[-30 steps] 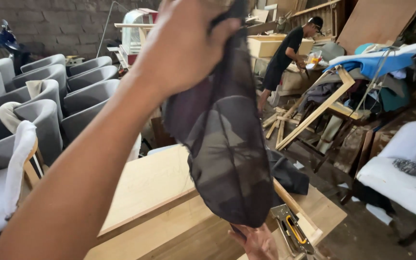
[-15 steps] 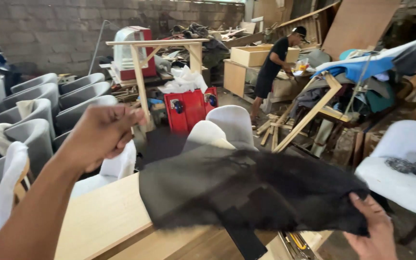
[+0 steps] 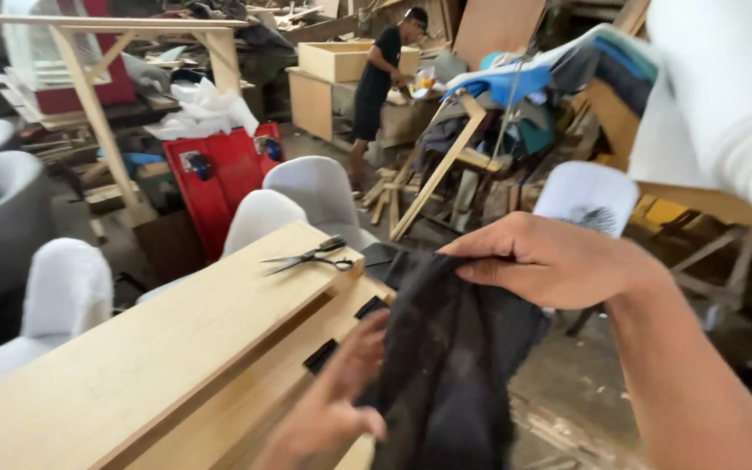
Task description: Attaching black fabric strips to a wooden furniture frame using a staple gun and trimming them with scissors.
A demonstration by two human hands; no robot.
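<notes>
A dark cloth (image 3: 454, 365) hangs over the edge of a pale wooden table (image 3: 158, 348), pinched at its top by the right hand (image 3: 550, 261) and gripped lower by the left hand (image 3: 332, 409), with scissors (image 3: 311, 256) lying nearby.

Cluttered workshop: grey chairs (image 3: 306, 187) by a pale wooden table (image 3: 132, 365), timber frames (image 3: 97, 78) and a red cabinet (image 3: 219, 183) behind.

I have the cloth (image 3: 454, 365) between my hands; scissors (image 3: 311, 256) lie on the bench (image 3: 132, 357) left of my grip, chairs (image 3: 293, 204) beyond.
</notes>
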